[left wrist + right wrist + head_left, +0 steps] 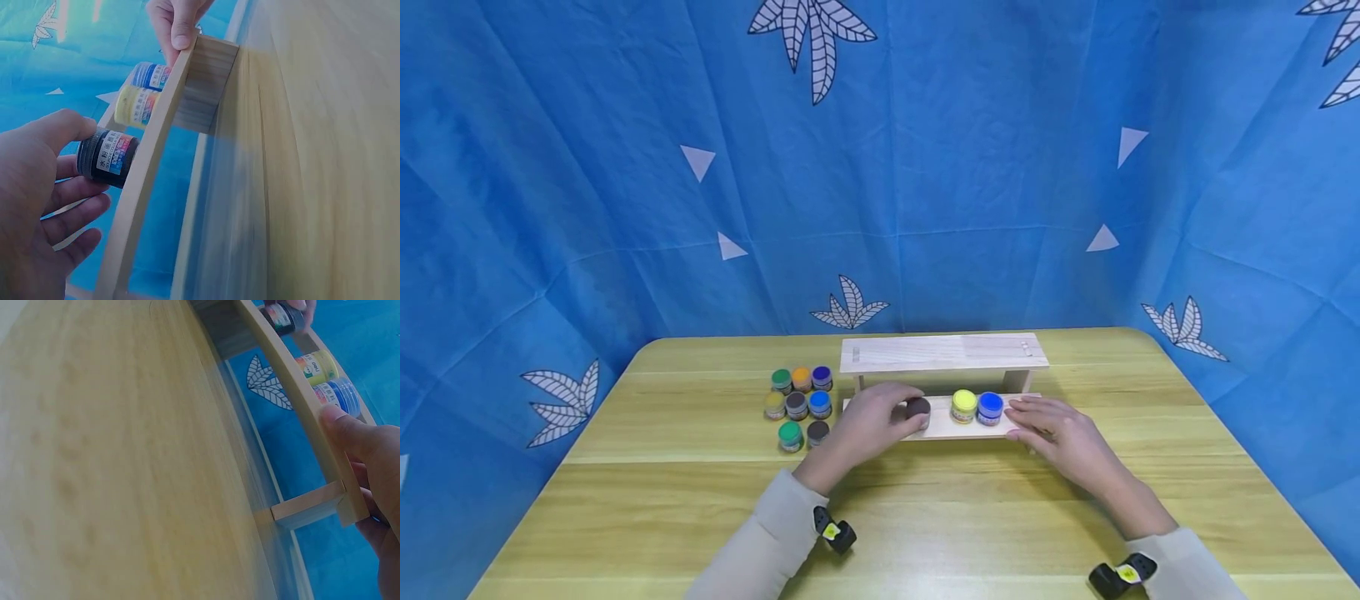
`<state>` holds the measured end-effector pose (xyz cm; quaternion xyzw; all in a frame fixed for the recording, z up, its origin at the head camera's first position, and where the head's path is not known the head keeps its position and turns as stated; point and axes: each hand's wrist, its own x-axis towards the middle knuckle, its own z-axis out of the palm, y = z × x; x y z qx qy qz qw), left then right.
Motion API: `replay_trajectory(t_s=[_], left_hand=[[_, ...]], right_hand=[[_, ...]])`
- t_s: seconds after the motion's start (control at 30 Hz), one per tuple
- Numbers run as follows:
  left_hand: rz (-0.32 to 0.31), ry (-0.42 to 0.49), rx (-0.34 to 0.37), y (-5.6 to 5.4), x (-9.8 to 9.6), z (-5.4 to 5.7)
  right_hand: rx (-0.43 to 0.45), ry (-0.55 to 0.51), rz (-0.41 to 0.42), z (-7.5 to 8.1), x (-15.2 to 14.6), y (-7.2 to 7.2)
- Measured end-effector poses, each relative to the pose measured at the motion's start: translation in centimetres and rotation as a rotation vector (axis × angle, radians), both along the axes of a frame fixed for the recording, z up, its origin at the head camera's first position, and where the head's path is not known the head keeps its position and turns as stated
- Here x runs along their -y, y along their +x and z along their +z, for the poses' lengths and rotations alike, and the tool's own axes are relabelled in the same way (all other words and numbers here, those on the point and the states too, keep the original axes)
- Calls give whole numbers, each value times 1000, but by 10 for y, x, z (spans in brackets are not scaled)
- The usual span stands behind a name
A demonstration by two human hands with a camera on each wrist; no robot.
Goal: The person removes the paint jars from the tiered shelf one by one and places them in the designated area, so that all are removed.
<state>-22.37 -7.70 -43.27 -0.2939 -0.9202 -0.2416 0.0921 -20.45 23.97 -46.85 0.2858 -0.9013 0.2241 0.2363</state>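
Note:
My left hand (871,423) pinches a dark paint jar (109,156) between thumb and fingers, at the left part of the lower shelf (942,429) of a small wooden rack. The jar stands upright; whether its full weight rests on the shelf I cannot tell. A yellow paint jar (964,405) and a blue paint jar (990,407) stand side by side farther right on this shelf. At the shelf's right end, my right hand (1066,435) grips the board, its thumb on the front edge in the right wrist view, close to the blue jar.
Left of the rack, several more paint jars (797,405) stand in rows on the wooden table (700,483), with green, orange, purple, yellow, dark and blue lids. The rack's raised upper board (940,352) lies behind the lower shelf. A blue curtain (925,167) hangs behind the table.

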Motion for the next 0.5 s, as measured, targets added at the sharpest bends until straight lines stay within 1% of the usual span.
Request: replay_trajectory(t_s=[0.1,0.27,0.37,0.5], left_hand=[[-10,11,-19,5,10,3],[-3,28,-37,13,27,10],[-3,38,-66,18,38,13],[-2,50,-125,22,53,16]], right_hand=[[6,4,-4,0,0,0],[14,2,-6,0,-1,1],[18,3,-8,0,0,1],[21,5,-9,1,1,1]])
